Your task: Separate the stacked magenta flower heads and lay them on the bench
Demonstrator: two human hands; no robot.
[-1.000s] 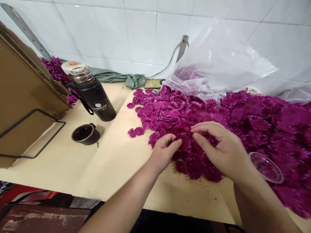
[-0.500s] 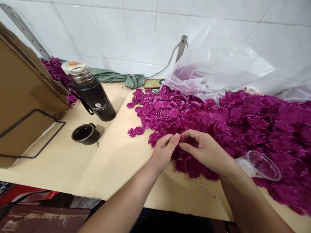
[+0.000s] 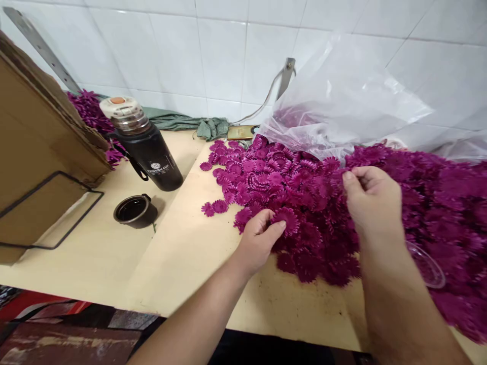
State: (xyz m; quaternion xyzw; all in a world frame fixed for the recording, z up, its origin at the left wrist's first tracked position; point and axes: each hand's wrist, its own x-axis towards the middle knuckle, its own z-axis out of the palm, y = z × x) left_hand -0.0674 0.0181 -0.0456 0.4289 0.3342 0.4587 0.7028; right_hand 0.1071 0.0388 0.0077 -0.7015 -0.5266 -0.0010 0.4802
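Observation:
A large heap of purple artificial flowers (image 3: 304,203) covers the right side of the table. My left hand (image 3: 259,241) is closed, pinching one flat purple artificial flower (image 3: 288,221) by its edge between thumb and fingers, low over the front of the heap. Farther right and higher over the heap, my right hand (image 3: 375,205) is closed with thumb and forefinger pinched at a purple artificial flower (image 3: 342,177). It blends with the pile behind. A clear plastic cup (image 3: 428,266) lies on the flowers, partly hidden by my right forearm.
On the left stand a black flask (image 3: 152,157), a small dark cup (image 3: 135,210) with dark liquid, and a cardboard box (image 3: 45,137) beside a black wire frame (image 3: 78,215). A clear plastic bag (image 3: 350,96), a gold phone (image 3: 240,133) and green cloth (image 3: 213,128) lie near the tiled wall.
My hands were together at the fingertips. The right hand has moved away, right and up over the heap. The left hand stays nearly in place, its flower now plainly visible.

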